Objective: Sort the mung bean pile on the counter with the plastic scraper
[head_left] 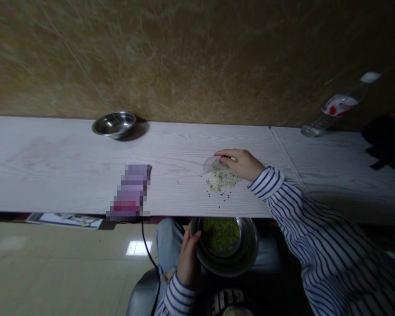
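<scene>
My left hand (190, 254) grips the rim of a steel bowl (228, 267) below the table's front edge, over my lap, with the thumb over the rim. Green beans (220, 232), which look like mung beans, lie in the bowl. On the table, my right hand (240, 163) is closed on a clear, rounded plastic piece (210, 163), whose exact kind I cannot make out. Under and in front of that piece spreads a small heap of white rice (221, 181) mixed with dark grains; a few dark grains lie scattered toward the front edge.
An upright-sided steel bowl (115, 125) stands at the back left by the wall. A blurred-out phone-like object (131, 188) with a cable (148, 245) lies at the front edge. At the back right are a plastic bottle (339, 105) and a dark item (390, 145).
</scene>
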`<act>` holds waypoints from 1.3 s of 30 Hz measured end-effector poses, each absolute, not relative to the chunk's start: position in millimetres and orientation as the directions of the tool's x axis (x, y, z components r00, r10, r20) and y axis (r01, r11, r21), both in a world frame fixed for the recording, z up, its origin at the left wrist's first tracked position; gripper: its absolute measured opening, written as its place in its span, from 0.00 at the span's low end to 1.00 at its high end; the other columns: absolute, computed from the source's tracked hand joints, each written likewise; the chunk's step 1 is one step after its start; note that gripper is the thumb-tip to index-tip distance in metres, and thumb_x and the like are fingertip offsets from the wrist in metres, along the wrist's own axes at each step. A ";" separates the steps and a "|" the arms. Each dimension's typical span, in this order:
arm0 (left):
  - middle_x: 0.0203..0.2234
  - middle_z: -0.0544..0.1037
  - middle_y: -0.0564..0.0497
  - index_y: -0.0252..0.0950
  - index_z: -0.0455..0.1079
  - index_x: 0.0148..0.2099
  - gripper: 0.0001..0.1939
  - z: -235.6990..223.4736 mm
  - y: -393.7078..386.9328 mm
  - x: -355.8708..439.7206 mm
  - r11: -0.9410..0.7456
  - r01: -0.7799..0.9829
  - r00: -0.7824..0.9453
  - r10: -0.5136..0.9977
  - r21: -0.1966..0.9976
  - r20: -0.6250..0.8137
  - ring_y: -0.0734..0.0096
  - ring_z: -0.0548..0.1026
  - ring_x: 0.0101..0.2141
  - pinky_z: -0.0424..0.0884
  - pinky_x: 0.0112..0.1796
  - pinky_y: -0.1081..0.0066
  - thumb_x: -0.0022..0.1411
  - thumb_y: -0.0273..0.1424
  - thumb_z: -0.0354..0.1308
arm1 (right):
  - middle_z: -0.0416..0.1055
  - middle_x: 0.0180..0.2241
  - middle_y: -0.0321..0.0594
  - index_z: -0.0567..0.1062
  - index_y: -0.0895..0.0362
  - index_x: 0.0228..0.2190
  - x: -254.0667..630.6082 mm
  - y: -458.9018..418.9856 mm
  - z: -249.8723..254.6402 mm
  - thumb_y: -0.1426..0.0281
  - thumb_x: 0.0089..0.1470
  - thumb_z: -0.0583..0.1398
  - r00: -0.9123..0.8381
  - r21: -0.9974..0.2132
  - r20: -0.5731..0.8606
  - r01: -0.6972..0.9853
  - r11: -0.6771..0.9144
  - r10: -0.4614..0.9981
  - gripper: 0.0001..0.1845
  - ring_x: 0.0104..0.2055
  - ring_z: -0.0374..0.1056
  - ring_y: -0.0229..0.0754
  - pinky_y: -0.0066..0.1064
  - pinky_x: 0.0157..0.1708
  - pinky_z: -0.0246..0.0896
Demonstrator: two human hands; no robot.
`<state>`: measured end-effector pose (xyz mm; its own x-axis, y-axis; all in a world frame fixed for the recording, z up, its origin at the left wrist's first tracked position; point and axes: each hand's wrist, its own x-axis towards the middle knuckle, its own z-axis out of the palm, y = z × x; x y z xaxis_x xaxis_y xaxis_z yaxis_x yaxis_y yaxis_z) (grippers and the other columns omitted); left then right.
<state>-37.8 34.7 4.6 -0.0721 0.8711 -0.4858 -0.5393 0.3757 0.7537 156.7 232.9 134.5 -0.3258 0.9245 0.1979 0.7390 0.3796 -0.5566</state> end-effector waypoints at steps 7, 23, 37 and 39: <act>0.58 0.77 0.48 0.45 0.76 0.56 0.23 10.8 34.9 -40.3 0.368 -0.636 -0.037 0.864 0.678 -0.503 0.52 0.66 0.63 0.56 0.64 0.55 0.58 0.36 0.64 | 0.82 0.46 0.41 0.81 0.51 0.46 136.9 244.0 124.5 0.78 0.59 0.59 -0.369 -0.598 0.138 0.709 0.374 0.919 0.17 0.48 0.77 0.45 0.45 0.53 0.70; 0.58 0.77 0.51 0.47 0.75 0.57 0.22 -1.6 30.3 -37.6 0.337 -0.590 -0.046 0.893 0.733 -0.447 0.53 0.66 0.64 0.56 0.65 0.53 0.60 0.37 0.62 | 0.82 0.46 0.41 0.81 0.54 0.47 159.9 238.1 134.6 0.78 0.59 0.59 -0.387 -0.654 0.020 0.692 0.305 0.922 0.17 0.50 0.76 0.44 0.40 0.55 0.67; 0.57 0.77 0.50 0.48 0.75 0.58 0.24 0.8 28.5 -38.0 0.358 -0.595 -0.021 0.888 0.720 -0.459 0.52 0.68 0.62 0.58 0.64 0.54 0.59 0.37 0.63 | 0.82 0.44 0.37 0.82 0.51 0.46 169.8 229.3 135.3 0.78 0.58 0.60 -0.529 -0.679 -0.083 0.651 0.340 0.845 0.18 0.46 0.77 0.43 0.37 0.52 0.68; 0.57 0.77 0.50 0.48 0.75 0.59 0.24 1.9 28.1 -37.2 0.363 -0.604 -0.010 0.887 0.709 -0.462 0.52 0.67 0.63 0.57 0.64 0.54 0.59 0.37 0.63 | 0.83 0.43 0.37 0.82 0.51 0.46 173.3 226.5 136.8 0.77 0.57 0.60 -0.519 -0.690 -0.069 0.642 0.335 0.852 0.18 0.45 0.77 0.42 0.36 0.51 0.69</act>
<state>-37.2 28.1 1.9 -0.0095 0.8870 -0.4617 -0.6044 0.3628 0.7093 173.3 226.5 136.8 -0.5190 0.8520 -0.0686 0.6418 0.3353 -0.6897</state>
